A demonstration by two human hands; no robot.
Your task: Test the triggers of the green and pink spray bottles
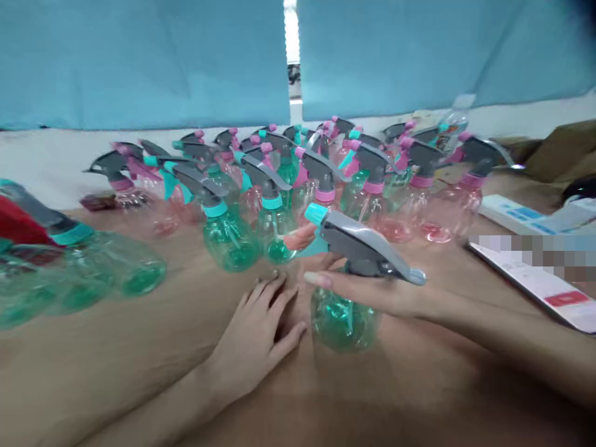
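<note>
A clear green spray bottle (345,326) with a grey and turquoise trigger head (358,242) stands upright on the brown table (186,372), close to me. Around its neck, just below the head, is my right hand (372,292), thumb in front and fingers behind, partly hidden by the bottle. My left hand (254,332) lies palm down on the table to the left of this bottle, fingers spread and holding nothing. Just beyond my hands stand another green spray bottle (278,233) and one with a turquoise collar (233,239).
Many pink and green spray bottles (414,205) crowd the back of the table. More green bottles (112,264) are at the left, one with a red part. On the right lie a phone (521,276), a white power strip (512,214) and a cardboard box (565,152). Blue sheeting (139,62) hangs behind.
</note>
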